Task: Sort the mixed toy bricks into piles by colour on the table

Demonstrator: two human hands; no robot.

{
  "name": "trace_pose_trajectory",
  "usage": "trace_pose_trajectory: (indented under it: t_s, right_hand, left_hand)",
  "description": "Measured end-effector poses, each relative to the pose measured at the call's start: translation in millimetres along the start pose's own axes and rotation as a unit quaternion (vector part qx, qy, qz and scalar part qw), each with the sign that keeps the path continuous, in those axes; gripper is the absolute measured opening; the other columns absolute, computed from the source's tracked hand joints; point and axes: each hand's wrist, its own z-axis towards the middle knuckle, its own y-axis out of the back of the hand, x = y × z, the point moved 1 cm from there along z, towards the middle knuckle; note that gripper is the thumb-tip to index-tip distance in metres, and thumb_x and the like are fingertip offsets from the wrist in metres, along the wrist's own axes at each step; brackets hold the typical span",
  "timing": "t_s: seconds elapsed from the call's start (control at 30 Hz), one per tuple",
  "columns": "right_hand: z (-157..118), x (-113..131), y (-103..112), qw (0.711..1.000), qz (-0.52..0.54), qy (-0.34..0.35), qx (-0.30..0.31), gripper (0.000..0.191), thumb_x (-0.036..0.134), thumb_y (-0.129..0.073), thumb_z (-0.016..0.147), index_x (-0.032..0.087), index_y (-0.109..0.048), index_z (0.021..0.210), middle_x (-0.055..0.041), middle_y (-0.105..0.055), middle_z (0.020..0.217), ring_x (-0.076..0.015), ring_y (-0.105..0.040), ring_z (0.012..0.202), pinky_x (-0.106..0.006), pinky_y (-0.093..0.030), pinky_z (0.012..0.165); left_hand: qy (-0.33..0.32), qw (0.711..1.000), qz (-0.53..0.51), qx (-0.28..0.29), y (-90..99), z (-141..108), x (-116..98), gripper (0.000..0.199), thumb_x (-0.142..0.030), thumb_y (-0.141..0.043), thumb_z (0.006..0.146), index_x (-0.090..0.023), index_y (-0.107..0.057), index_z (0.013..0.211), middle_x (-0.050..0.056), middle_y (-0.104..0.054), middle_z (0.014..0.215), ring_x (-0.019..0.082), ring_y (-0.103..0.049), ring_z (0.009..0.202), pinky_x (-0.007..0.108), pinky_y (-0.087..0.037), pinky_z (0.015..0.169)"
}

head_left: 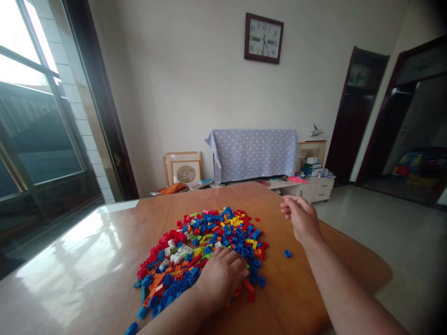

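A wide pile of toy bricks (200, 228) in red, blue, orange, yellow, green and white lies on the wooden table (279, 298). My left hand (223, 274) rests palm down on the near right part of the pile; its fingertips are among the bricks and what is under them is hidden. My right hand (301, 216) is raised over the table's right side, away from the pile, with its fingers curled together. Whatever it may hold is too small to make out. A blue ring-shaped piece (287, 253) lies alone below it.
A small red brick (257, 219) lies just off the pile's far right edge. Behind the table stand a low white cabinet (316, 188), a cloth-covered object (256, 156) and framed pictures (185, 172). A window is at the left.
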Motion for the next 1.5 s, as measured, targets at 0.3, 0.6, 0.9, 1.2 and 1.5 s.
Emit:
trace_pose_trajectory:
  t_s: [0.3, 0.6, 0.9, 1.2, 1.5]
  right_hand:
    - [-45.7, -79.8, 65.2, 0.880, -0.433, 0.026, 0.194, 0.035, 0.047, -0.062, 0.077, 0.018, -0.068, 0.096, -0.0095, -0.068, 0.094, -0.0215, -0.064, 0.083, -0.031, -0.047, 0.073]
    - [-59.6, -89.2, 24.2, 0.878, -0.369, 0.060, 0.299, 0.016, 0.029, -0.054, 0.076, 0.020, -0.066, 0.083, -0.0030, -0.066, 0.077, -0.0186, -0.062, 0.073, -0.028, -0.047, 0.068]
    - [-89.3, -5.4, -99.7, 0.903, -0.169, 0.148, 0.367, 0.023, 0.032, -0.056, 0.086, 0.021, -0.069, 0.102, -0.0055, -0.070, 0.103, -0.0197, -0.065, 0.093, -0.032, -0.050, 0.085]
    - [-121.9, 0.0, -117.8, 0.829, -0.114, 0.276, 0.473, 0.018, 0.028, -0.052, 0.094, 0.023, -0.069, 0.096, -0.0045, -0.070, 0.095, -0.0193, -0.062, 0.094, -0.034, -0.047, 0.088]
    - [-123.9, 16.2, -102.8, 0.794, -0.123, 0.315, 0.505, 0.020, 0.026, -0.056, 0.092, 0.025, -0.071, 0.103, -0.0052, -0.070, 0.105, -0.0208, -0.060, 0.103, -0.039, -0.043, 0.097]
  left_hand:
    - [0.085, 0.987, -0.063, -0.123, 0.5, -1.2, 19.4, 0.031, -0.035, -0.038, 0.102, -0.022, -0.065, 0.100, 0.006, -0.067, 0.091, 0.021, -0.060, 0.090, 0.035, -0.044, 0.086]
    - [0.067, 0.988, -0.051, -0.126, 2.1, -5.0, 15.1, 0.026, -0.034, -0.043, 0.100, -0.023, -0.066, 0.094, 0.004, -0.069, 0.084, 0.019, -0.062, 0.080, 0.031, -0.043, 0.075]
    - [0.099, 0.962, -0.075, -0.243, 16.6, -6.8, 11.5, 0.020, -0.027, -0.047, 0.097, -0.023, -0.063, 0.108, 0.006, -0.066, 0.089, 0.021, -0.059, 0.086, 0.035, -0.043, 0.081]
    - [0.253, 0.838, -0.241, -0.418, 48.5, -5.6, 61.4, 0.027, -0.039, -0.046, 0.099, -0.021, -0.061, 0.111, 0.007, -0.067, 0.100, 0.020, -0.062, 0.095, 0.034, -0.049, 0.088]
    - [0.285, 0.775, -0.244, -0.508, 99.6, -11.0, 68.4, 0.033, -0.046, -0.047, 0.097, -0.019, -0.064, 0.105, 0.006, -0.069, 0.099, 0.018, -0.064, 0.096, 0.031, -0.048, 0.085]
